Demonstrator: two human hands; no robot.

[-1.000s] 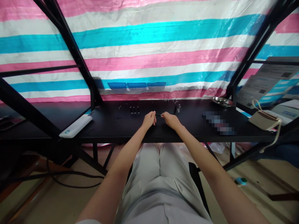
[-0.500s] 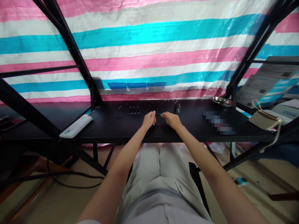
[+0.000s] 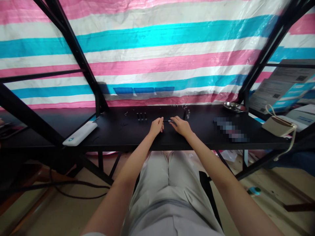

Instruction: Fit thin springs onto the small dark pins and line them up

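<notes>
While pinching the rod (image 3: 166, 121) by its nine-o'clock end with the left grip (image 3: 157, 126), holds the right grip (image 3: 171, 120) spread at the other; cannot tell whether touching. Beyond, on the surface (image 3: 118, 132), has three tubes (image 3: 141, 116) at ten o'clock, pieces (image 3: 184, 115) at two, scraps (image 3: 174, 105) at one.

Makeshift workshop: black bench (image 3: 201, 131), striped tarp (image 3: 159, 42), stacked boxes (image 3: 290, 78)
</notes>
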